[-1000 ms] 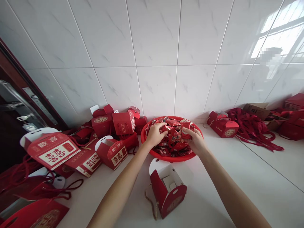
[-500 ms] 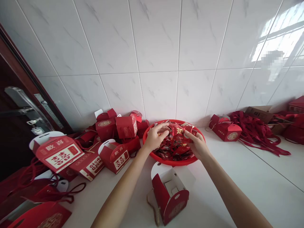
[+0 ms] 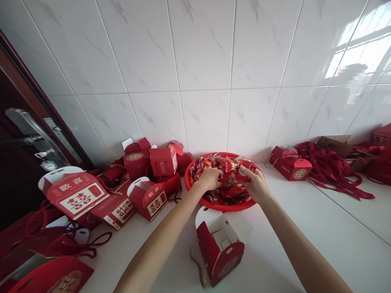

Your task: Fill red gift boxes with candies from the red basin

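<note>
A red plastic basket (image 3: 227, 208) holds a heap of red-wrapped candies (image 3: 233, 190). My left hand (image 3: 209, 179) is down on the left part of the heap, its fingers curled; whatever they grip is hidden. Over the heap's right side, my right hand (image 3: 258, 185) pinches a red wrapped candy (image 3: 243, 172) between thumb and fingers. In front of the basket stands an open red gift box (image 3: 210, 250) with a white inside and a twine handle. Its top flaps are spread, and a white folded piece shows within.
Several red gift boxes with gold and white print (image 3: 82, 197) crowd the left side, some with cord handles. Right of the basket are another red box (image 3: 291, 165) and a pile of dark red ribbon (image 3: 326, 162). A tiled wall (image 3: 201, 118) runs behind; a door handle (image 3: 27, 130) is far left.
My left hand has lowered into the candies and its fingers have curled. My right hand has shifted slightly right, with a red candy in its fingers. The open box stays put.
</note>
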A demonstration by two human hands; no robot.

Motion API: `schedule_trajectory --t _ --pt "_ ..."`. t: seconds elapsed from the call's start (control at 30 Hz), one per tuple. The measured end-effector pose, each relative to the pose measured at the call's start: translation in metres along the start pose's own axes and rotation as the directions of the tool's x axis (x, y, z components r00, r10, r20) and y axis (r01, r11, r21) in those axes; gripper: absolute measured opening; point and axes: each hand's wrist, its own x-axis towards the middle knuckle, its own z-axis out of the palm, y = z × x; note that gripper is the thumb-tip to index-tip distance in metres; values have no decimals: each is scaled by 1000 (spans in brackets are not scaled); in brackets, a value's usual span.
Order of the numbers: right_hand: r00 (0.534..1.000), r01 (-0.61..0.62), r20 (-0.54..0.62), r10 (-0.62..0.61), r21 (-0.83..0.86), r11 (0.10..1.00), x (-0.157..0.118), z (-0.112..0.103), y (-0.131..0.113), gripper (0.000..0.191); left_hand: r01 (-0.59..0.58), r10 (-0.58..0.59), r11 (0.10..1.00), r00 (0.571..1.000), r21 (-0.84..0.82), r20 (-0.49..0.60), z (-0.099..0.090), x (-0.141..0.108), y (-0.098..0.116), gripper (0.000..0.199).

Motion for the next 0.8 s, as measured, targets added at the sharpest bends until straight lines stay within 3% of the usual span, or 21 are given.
schedule_trajectory --t 0.23,0.53,0.8 --pt "1000 4 1 -4 -23 1000 -2 1 -2 35 -36 35 999 998 -10 -43 14 9 0 34" --pt "1000 2 -22 -1 11 1000 -1 0 -1 33 -126 117 987 989 -104 -89 20 11 -4 26" --pt "999 -1 -45 0 -12 1000 -2 1 -3 34 -1 -12 986 997 -168 -74 16 25 4 12"
